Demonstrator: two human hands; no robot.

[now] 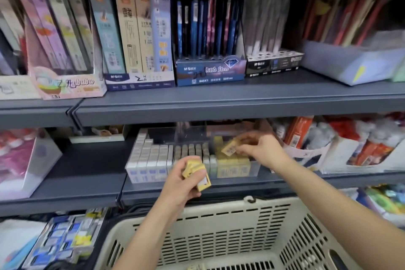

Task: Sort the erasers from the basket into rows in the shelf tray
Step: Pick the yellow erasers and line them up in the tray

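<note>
We pinch one yellow eraser (229,148) in our right hand (260,149), tilted, long axis slanting down-left, just above the tray's (256,170) right-side yellow row (232,166). Our left hand (179,184) grips spare erasers (197,174), nearer, above the basket (219,210).

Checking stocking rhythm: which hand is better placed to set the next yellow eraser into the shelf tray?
Right. The right hand pinches a yellow boxed eraser over the yellow row in the clear plastic shelf tray; the left hand holds spare yellow erasers short of it.
</note>
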